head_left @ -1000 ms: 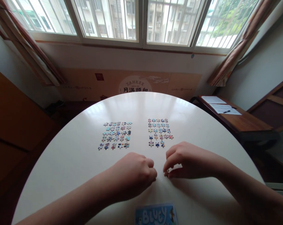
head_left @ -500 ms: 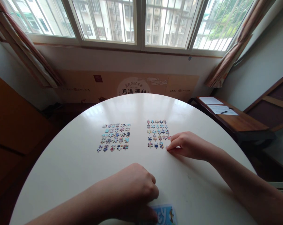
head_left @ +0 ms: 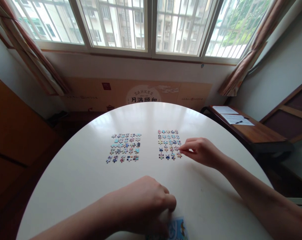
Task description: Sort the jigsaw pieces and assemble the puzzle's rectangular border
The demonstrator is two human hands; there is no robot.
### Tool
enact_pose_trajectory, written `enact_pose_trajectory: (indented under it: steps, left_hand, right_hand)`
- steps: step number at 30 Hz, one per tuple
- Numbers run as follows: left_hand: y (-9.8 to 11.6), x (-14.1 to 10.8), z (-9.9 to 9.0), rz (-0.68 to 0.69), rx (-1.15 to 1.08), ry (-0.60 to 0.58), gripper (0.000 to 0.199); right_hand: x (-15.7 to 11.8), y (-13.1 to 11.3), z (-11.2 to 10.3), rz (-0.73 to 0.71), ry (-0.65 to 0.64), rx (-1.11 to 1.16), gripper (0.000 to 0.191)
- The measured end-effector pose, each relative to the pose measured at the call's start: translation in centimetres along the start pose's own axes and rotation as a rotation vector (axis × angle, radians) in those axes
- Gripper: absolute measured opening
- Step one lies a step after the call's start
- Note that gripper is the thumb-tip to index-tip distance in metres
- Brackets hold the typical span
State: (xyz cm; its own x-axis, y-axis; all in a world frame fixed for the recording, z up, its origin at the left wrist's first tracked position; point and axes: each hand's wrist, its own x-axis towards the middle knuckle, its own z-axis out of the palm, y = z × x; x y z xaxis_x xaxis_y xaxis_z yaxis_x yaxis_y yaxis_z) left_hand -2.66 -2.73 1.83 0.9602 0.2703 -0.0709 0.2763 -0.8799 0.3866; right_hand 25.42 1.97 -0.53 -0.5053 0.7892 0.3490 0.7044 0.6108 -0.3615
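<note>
Two blocks of small jigsaw pieces lie on the white round table [head_left: 91,186]. My right hand [head_left: 203,151] reaches in from the right, thumb and forefinger pinched on a jigsaw piece [head_left: 176,148] at the right edge of the right block [head_left: 168,137]. Fingers cover part of that piece. The left block [head_left: 126,145] lies apart, with nothing touching it. Nearer the front, my left hand [head_left: 151,203] is curled closed over a blue packet [head_left: 178,228] with pale lettering. Its thumb and lower fingers are in shadow and partly hidden.
To the right, a wooden side table [head_left: 265,135] bears paper sheets [head_left: 237,119] and dark pens. Behind the round table, a printed beige panel [head_left: 86,90] stands below the barred windows. Curtains [head_left: 240,73] hang at both sides, and an orange-brown cabinet [head_left: 13,123] is at left.
My right hand has moved slightly up from the block's bottom right corner, where a piece now lies, to the row above. My left hand's forefinger has shifted slightly right. The view tilted a little.
</note>
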Motion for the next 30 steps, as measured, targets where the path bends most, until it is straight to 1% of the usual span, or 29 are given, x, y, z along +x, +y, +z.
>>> enact_pose_trajectory:
  steps: [3, 6, 9, 12, 15, 17, 20, 23, 27, 30]
  left_hand:
    - [0.0, 0.0, -0.3, 0.031, -0.041, -0.011, 0.016]
    - [-0.1, 0.0, -0.3, 0.07, -0.072, 0.0, 0.01]
    - [-0.2, 0.0, -0.3, 0.09, -0.101, 0.008, 0.013]
    - [-0.3, 0.0, -0.3, 0.101, -0.128, -0.001, 0.018]
    - [-0.2, 0.1, -0.4, 0.084, -0.144, -0.001, 0.018]
    - [0.1, 0.2, -0.5, 0.063, -0.142, -0.009, 0.023]
    - [0.6, 0.5, -0.8, 0.036, -0.148, -0.055, 0.035]
    - [1.3, 0.8, -1.4, 0.022, -0.127, -0.104, 0.04]
    - [2.7, 0.7, -1.9, -0.008, -0.06, -0.133, 0.039]
    - [3.8, 0.1, -1.7, 0.007, 0.003, -0.127, 0.042]
  right_hand:
    - [0.1, 0.8, 0.0, 0.051, 0.228, -0.025, 0.019]
    - [0.2, 2.1, 0.6, 0.134, 0.428, -0.015, 0.022]
    - [0.3, 3.7, 1.5, 0.229, 0.568, -0.009, 0.024]
    - [0.4, 5.0, 2.2, 0.295, 0.644, -0.02, 0.029]
    - [0.4, 5.6, 2.6, 0.362, 0.666, -0.033, 0.033]
    - [0.4, 5.7, 2.6, 0.405, 0.677, -0.048, 0.037]
    - [0.4, 5.7, 2.5, 0.472, 0.663, -0.075, 0.039]
    - [0.4, 5.6, 2.5, 0.522, 0.628, -0.11, 0.037]
    - [0.5, 5.2, 2.7, 0.512, 0.57, -0.148, 0.031]
    - [0.6, 4.9, 2.9, 0.48, 0.568, -0.154, 0.031]
